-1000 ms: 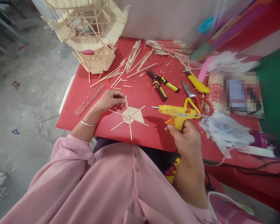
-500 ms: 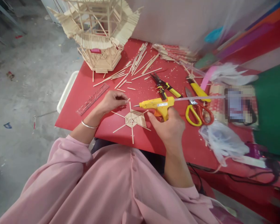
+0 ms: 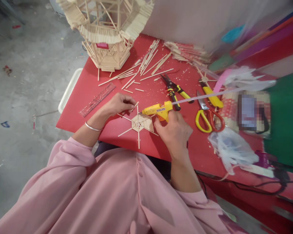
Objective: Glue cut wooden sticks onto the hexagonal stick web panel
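Observation:
My right hand (image 3: 174,128) grips a yellow hot glue gun (image 3: 158,110) with a long clear glue stick (image 3: 200,96) running out of its back. Its nozzle points left, at or just above the upper edge of a web-shaped frame of wooden sticks (image 3: 139,124) that lies flat on the table; whether it touches, I cannot tell. One side of the frame is filled with closely laid sticks, and bare spokes reach out around it. My left hand (image 3: 122,103), a bangle on its wrist, pinches a short wooden stick (image 3: 136,104) beside the top spoke.
A pagoda-like stick model (image 3: 108,48) stands at the table's back left. Loose sticks (image 3: 148,60) and a clear ruler (image 3: 97,99) lie in front of it. Pliers (image 3: 173,89), scissors (image 3: 205,113), a yellow-handled cutter (image 3: 211,94) and a plastic bag (image 3: 231,148) sit to the right.
The glue gun has moved left and slightly down, bringing its nozzle to the frame's upper edge. My left hand stays near the top spoke with the stick. The camera view has shifted slightly.

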A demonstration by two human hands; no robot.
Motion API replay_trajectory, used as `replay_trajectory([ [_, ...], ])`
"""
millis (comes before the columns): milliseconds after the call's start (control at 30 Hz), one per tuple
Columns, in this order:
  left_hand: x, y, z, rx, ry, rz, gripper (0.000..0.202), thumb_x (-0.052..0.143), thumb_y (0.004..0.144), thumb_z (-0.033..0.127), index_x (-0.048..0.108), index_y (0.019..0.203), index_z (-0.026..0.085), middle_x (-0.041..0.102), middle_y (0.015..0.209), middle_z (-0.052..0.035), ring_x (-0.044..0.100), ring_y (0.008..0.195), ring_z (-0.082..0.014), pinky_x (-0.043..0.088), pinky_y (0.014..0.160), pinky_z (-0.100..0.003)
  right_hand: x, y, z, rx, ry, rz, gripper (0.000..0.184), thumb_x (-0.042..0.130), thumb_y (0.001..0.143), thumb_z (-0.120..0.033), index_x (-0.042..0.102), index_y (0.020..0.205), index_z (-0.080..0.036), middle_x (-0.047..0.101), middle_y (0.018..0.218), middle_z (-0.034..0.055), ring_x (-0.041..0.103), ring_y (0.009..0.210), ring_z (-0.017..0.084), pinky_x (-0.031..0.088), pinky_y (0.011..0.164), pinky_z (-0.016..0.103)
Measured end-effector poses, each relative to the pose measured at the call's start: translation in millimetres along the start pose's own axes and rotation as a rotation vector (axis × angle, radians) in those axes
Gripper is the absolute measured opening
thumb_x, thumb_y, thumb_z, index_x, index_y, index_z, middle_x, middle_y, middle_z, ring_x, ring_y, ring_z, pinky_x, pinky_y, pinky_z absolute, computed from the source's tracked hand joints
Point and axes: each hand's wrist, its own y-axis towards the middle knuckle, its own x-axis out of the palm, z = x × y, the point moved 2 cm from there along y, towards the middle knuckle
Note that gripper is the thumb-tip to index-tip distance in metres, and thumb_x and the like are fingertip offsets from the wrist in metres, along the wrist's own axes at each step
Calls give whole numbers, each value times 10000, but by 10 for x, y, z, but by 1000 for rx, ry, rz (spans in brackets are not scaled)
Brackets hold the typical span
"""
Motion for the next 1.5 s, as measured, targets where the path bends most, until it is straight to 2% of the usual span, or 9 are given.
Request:
replay_trajectory([
  [167, 4, -13, 3, 14, 23, -19, 68, 824, 685, 87, 767, 704, 119, 656, 525, -48, 592, 424, -129, 437, 391, -206, -106, 47, -42, -70, -46, -18, 310, 544, 896, -450, 653, 1018, -187, 663, 919, 102, 548, 725, 209, 229, 574, 326],
  [300, -7, -26, 6, 30, 68, 17, 136, 755, 642, -19, 747, 635, 117, 626, 500, -28, 590, 419, -140, 501, 435, -250, -153, 60, -108, -175, -73, -41, 295, 529, 906, -449, 638, 1002, -192, 663, 910, 87, 537, 702, 196, 226, 575, 328],
  [433, -10, -37, -2, -1, 247, 60, 205, 665, 597, -66, 724, 558, 127, 590, 450, -10, 587, 409, -163, 466, 444, -252, -161, 57, -182, -265, -120, -63, 266, 513, 917, -427, 626, 973, -192, 662, 894, 78, 540, 698, 192, 234, 582, 325],
  [567, -7, -35, -10, 61, 290, 123, 246, 637, 545, -99, 704, 508, 135, 558, 414, 4, 571, 418, -151, 426, 474, -236, -175, 66, -216, -300, -161, -72, 255, 512, 917, -412, 625, 972, -190, 658, 886, 79, 550, 704, 196, 224, 579, 324],
  [667, 4, -25, -20, 97, 363, 102, 234, 629, 560, -78, 705, 521, 139, 570, 422, -9, 576, 453, -157, 423, 510, -244, -189, 77, -223, -315, -163, -87, 249, 508, 915, -412, 623, 965, -198, 649, 887, 78, 539, 698, 194, 214, 581, 327],
  [867, 27, -21, 0, 52, 571, 57, 194, 589, 629, 15, 720, 586, 151, 617, 474, -28, 609, 517, -179, 421, 533, -249, -206, 91, -242, -314, -175, -87, 251, 505, 917, -401, 632, 963, -189, 641, 886, 81, 508, 677, 182, 197, 579, 334],
  [1100, 45, -75, 93, -15, 586, 53, 185, 576, 630, 30, 722, 637, 144, 605, 479, 12, 618, 552, -145, 440, 575, -222, -209, 88, -263, -343, -216, -68, 235, 512, 904, -344, 641, 978, -163, 639, 877, 72, 454, 647, 154, 186, 582, 325],
  [1300, 77, -129, 181, -48, 618, 47, 195, 569, 650, 28, 735, 688, 122, 614, 506, 13, 614, 562, -132, 461, 609, -222, -211, 91, -248, -343, -191, -58, 252, 502, 900, -344, 655, 978, -158, 627, 855, 66, 431, 644, 153, 183, 578, 323],
  [1500, 137, -171, 197, -106, 496, 16, 217, 571, 695, 28, 746, 791, 113, 605, 497, 19, 610, 500, -140, 497, 595, -248, -213, 81, -233, -351, -191, -50, 264, 507, 900, -359, 659, 974, -155, 625, 851, 67, 422, 643, 154, 181, 574, 322],
])
